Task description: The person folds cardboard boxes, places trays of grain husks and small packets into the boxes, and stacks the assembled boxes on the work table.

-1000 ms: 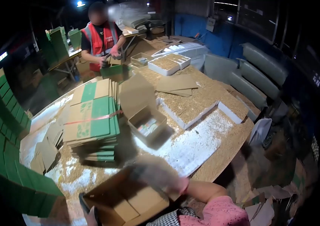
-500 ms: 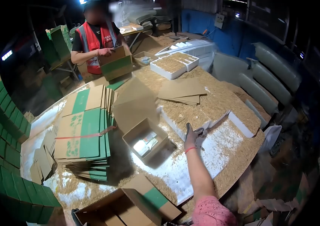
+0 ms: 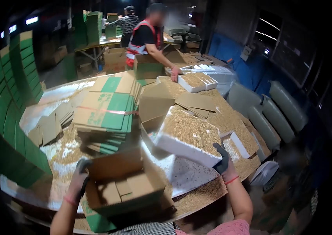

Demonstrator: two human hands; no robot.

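Note:
My left hand (image 3: pixel 79 178), in a dark-palmed glove, is closed on the left wall of an open cardboard box (image 3: pixel 150 194). The box leans toward me, and flat cardboard flaps show on its floor. My right hand (image 3: pixel 225 162), gloved as well, grips the near right corner of a white foam tray (image 3: pixel 189 150). Loose tan shavings or husks (image 3: pixel 189 127) fill the tray, which is tilted and partly covers a smaller open carton (image 3: pixel 150 129). Some of my right fingers are hidden behind the tray's edge.
Tied flattened cartons (image 3: pixel 103 105) stand left of centre, with green boxes (image 3: pixel 13 117) stacked farther left. Cardboard sheets (image 3: pixel 197 103) lie on the husk-strewn table. Across it, a co-worker in a red vest (image 3: pixel 140 43) reaches to another foam tray (image 3: pixel 193 84). Filled sacks (image 3: pixel 283 102) line the right.
My right hand has taken hold of the husk-filled tray and raised it over the table. My left hand and the box have come farther into view. The co-worker now reaches toward the far trays.

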